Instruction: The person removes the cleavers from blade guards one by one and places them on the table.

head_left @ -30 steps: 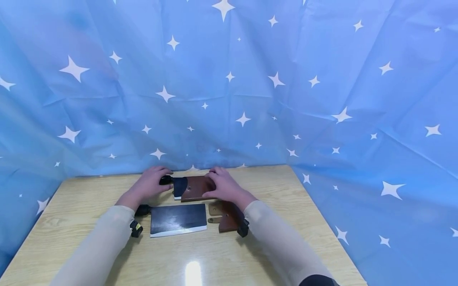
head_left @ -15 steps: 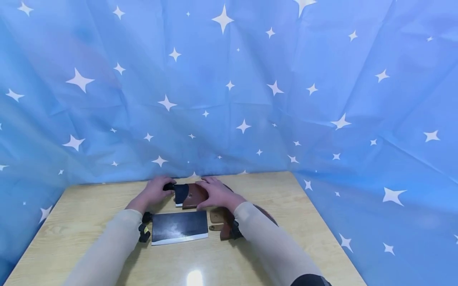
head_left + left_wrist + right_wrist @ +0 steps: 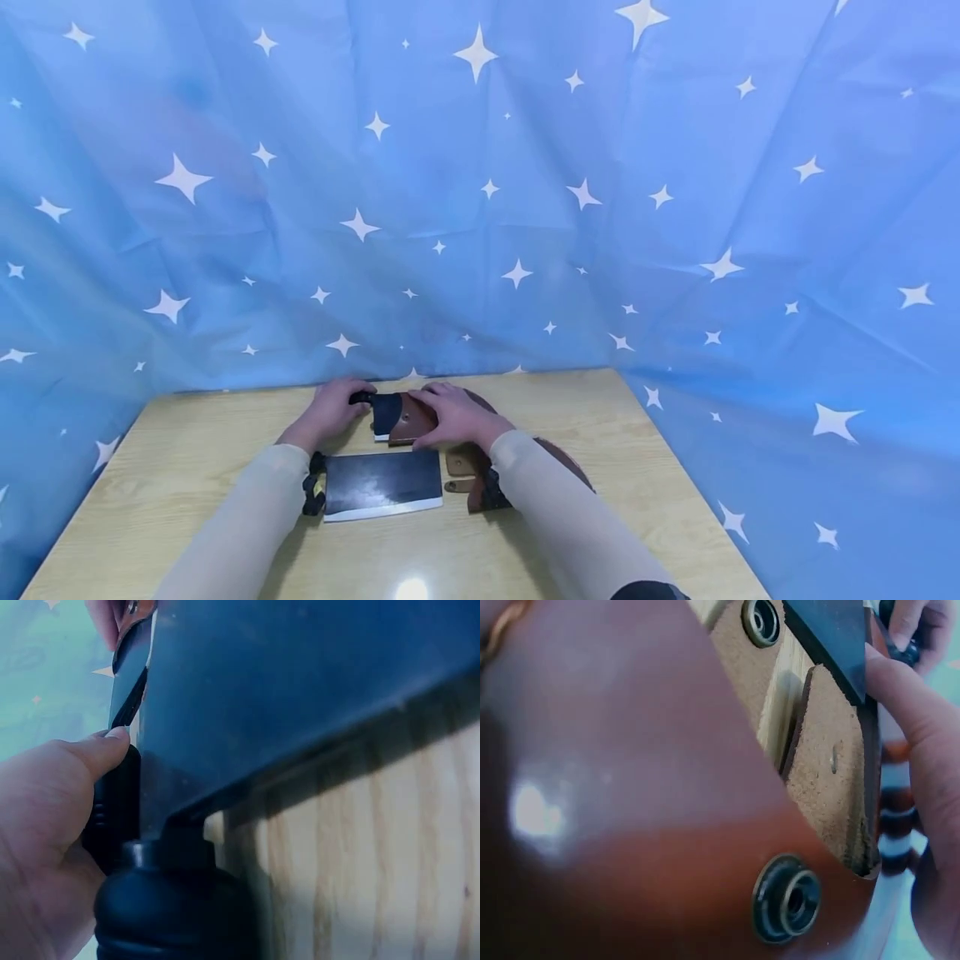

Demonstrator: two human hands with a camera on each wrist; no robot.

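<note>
The left hand (image 3: 330, 412) grips the far cleaver (image 3: 386, 414) by its handle (image 3: 362, 397); the right hand's (image 3: 456, 417) fingers grasp its brown sheath (image 3: 405, 425). At six o'clock, a bare cleaver (image 3: 383, 485) lies on the surface (image 3: 637, 508), a second sheath (image 3: 558, 460) at its three.

In the head view's lower centre, the right hand (image 3: 453, 417) covers part of the far brown leather sheath (image 3: 407, 423); the beige right sleeve (image 3: 573, 512) hides part of the near brown leather sheath (image 3: 477, 500). In the left wrist view, the broad dark cleaver blade (image 3: 292, 682) runs out at top and right, its ribbed black handle (image 3: 176, 911) at the bottom — and the left hand (image 3: 52, 806) at the left edge. Upper left in the right wrist view, a gold-coloured fitting (image 3: 504, 626) — too blurred to identify.
</note>
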